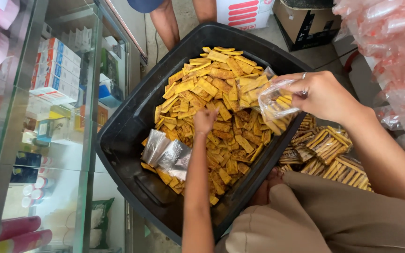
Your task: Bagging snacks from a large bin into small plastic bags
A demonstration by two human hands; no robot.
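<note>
Now the left hand [205, 120] picks up crackers [212, 112] at centre frame; the right hand [322, 96] holds the clear bag [268, 98]. Better keep its mouth wide, low over the black tub [127, 126].

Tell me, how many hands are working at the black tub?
2. The left hand reaches into the crackers in the black tub. The right hand holds a clear bag over the tub's right edge.

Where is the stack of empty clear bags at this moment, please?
In the head view, the empty clear bags lie inside the black tub near its left wall, on the yellow crackers, just below and left of the left hand.
</note>
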